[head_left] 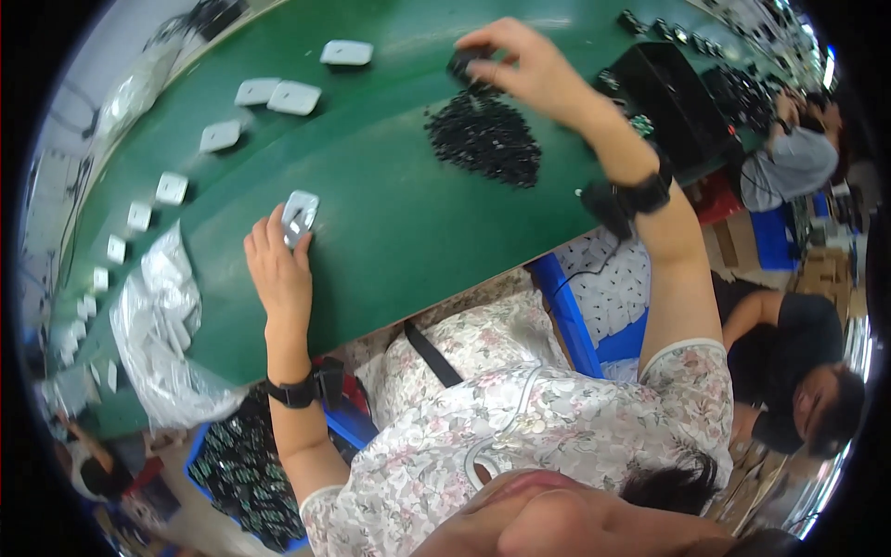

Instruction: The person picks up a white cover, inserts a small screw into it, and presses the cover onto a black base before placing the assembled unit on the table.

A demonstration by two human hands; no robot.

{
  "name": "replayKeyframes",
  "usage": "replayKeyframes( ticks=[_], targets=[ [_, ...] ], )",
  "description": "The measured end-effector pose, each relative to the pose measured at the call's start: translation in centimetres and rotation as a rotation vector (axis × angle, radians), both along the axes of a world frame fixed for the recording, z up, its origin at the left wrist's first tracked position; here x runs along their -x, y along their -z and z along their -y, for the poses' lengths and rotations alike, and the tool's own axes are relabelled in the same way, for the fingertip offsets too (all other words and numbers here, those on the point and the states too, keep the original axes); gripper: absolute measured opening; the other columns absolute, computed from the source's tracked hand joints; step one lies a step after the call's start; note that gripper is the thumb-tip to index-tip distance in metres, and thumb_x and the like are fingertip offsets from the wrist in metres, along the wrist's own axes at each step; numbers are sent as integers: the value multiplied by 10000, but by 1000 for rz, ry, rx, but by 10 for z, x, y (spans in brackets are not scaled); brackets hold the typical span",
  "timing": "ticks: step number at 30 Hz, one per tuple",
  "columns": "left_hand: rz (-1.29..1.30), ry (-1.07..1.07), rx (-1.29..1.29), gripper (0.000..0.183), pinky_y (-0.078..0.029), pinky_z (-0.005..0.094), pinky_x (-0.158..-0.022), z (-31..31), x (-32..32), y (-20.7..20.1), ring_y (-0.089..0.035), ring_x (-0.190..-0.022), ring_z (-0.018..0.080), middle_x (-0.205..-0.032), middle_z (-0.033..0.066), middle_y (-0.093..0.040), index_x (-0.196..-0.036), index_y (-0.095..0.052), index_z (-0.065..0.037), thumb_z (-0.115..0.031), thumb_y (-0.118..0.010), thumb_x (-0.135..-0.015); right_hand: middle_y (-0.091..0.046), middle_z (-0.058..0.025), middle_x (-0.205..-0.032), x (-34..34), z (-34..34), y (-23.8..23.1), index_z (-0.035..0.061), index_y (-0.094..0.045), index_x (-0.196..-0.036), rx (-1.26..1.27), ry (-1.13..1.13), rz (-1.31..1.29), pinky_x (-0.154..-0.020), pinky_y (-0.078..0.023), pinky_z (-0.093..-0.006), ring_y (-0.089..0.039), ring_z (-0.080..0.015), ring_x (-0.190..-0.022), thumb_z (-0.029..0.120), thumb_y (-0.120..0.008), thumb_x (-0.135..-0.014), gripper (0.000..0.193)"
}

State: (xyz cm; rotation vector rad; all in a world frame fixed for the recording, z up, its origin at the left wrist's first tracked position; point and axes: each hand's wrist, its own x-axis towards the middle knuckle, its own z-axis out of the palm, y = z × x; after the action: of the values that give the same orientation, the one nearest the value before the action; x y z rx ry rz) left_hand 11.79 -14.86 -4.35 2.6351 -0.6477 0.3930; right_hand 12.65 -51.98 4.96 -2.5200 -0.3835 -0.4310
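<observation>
My left hand [278, 255] grips a small, pale rounded casing [300, 216] by its edge, thumb on one side and fingers on the other. The casing rests on the green table and its hollow inner side seems to face up. Farther off to the right, my right hand [524, 70] pinches a dark, blocky piece [464, 65] between thumb and fingers; its exact kind is hard to make out. Just below that piece lies a heap of small black parts [484, 139] on the table.
White casings [294, 98] stand in a curved row along the far left. A clear plastic bag [162, 325] lies at the left edge. A black bin [664, 102] stands right; blue crates [566, 311] sit below the table edge. Other people [798, 371] are nearby.
</observation>
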Motion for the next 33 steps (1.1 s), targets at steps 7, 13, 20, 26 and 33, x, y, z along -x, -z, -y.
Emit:
replayKeyframes(
  ticks=[7, 13, 20, 26, 33],
  targets=[
    [9, 90, 217, 422, -403, 410, -892, -14, 2, 4, -500, -1035, 341, -1096, 141, -568, -1142, -538, -34, -18, -654, -736, -545, -106, -1144, 71, -123, 64, 77, -617, -1060, -107, -566, 70, -939, -439, -409, -517, -314, -1086, -69, -589, -713, 377],
    [-91, 115, 295, 445, -387, 406, -912, -8, 24, 2, -503, -1059, 317, -1094, 108, -583, -1123, -559, -51, 20, -652, -694, -511, -116, -1202, 105, -124, 49, 105, -610, -1053, 42, -421, -141, -967, -393, -466, -491, -342, -1117, 316, -770, -634, 496],
    [-77, 117, 245, 472, -378, 419, -930, 5, 36, 2, -505, -1057, 291, -1103, 87, -579, -1163, -540, -65, 13, -632, -707, -571, -139, -994, 106, -152, 51, 11, -549, -967, 130, 34, -148, -746, -467, -346, -561, -302, -886, 113, -738, -700, 342],
    [-163, 181, 393, 518, -383, 400, -948, 3, 40, -1, -512, -1081, 288, -1174, 91, -568, -1210, -528, -63, 61, -597, -711, -615, -149, -1022, 84, -157, 43, 3, -578, -1092, -58, -96, -58, -788, -477, -375, -591, -311, -917, 13, -703, -713, 399],
    [-194, 300, 499, 507, -401, 388, -987, -17, 35, 2, -509, -1180, 286, -1297, 98, -532, -1236, -548, -80, 87, -456, -767, -626, -121, -1046, 62, -185, 47, 28, -603, -1085, 9, -240, -102, -795, -485, -366, -586, -291, -947, 26, -689, -711, 384]
  ],
)
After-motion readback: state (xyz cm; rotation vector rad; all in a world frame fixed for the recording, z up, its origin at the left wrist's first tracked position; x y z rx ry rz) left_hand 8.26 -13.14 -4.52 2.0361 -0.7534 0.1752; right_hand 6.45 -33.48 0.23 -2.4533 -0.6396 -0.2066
